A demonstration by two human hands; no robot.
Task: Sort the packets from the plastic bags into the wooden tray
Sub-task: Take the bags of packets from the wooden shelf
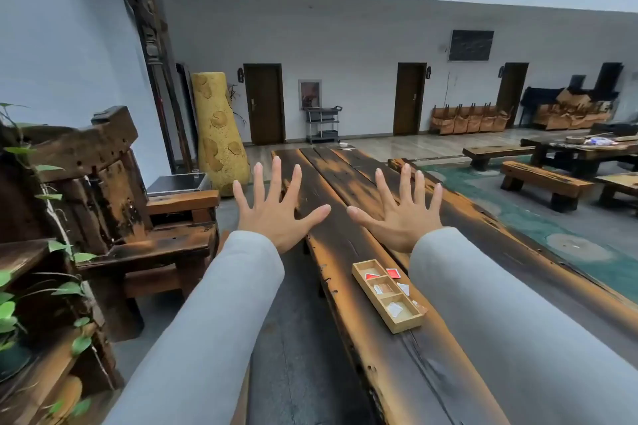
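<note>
Nearest me, my two grey sleeves [214,321] reach out over the long dark bench [407,376]. Between them, close to the right sleeve, the wooden tray [409,324] lies on the bench with three compartments in a row. I see a red packet [371,276] in the far one, a pale packet [379,289] in the middle one and a white packet [395,309] in the near one. Loose packets [403,288] lie on the bench just beside its right edge. Past the tray, my left hand [276,217] and right hand [402,221] are raised side by side, backs toward me. The fingers [276,179] are spread wide apart and hold nothing. Beyond them, dark doors [264,103] line the far wall.
</note>
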